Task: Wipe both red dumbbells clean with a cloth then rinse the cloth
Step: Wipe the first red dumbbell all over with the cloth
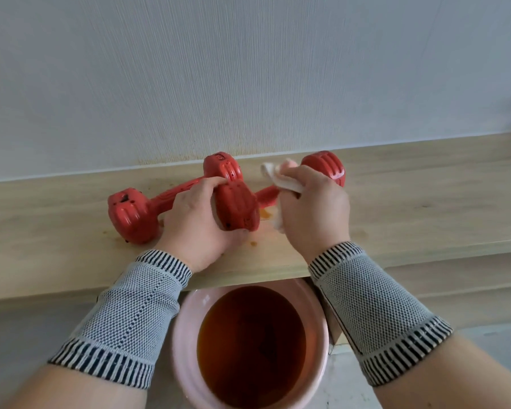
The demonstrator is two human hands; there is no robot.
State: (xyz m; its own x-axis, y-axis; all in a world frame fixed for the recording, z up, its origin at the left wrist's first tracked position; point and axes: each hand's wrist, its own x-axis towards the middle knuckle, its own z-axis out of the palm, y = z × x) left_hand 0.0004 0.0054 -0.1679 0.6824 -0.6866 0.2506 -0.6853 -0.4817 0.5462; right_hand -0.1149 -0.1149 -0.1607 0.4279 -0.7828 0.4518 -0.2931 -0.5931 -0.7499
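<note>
At about 11 o'clock of the pink basin point(186, 343), the near head of one red dumbbell point(238, 206) is gripped by the left hand point(199, 221). A white cloth point(283, 180) is clutched in the right hand point(316, 208) against its handle, the second dumbbell point(130, 214) lying at 9 o'clock. Grime could be smeared back if the cloth is rinsed in water already brown.

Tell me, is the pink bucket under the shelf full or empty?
Partly full. The pink bucket holds dark orange-brown liquid, its surface below the rim; the depth cannot be told.

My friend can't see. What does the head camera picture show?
The right hand rubs a white cloth on a red dumbbell whose near end the left hand grips. A second dumbbell lies behind; a pink bucket waits below.
</note>
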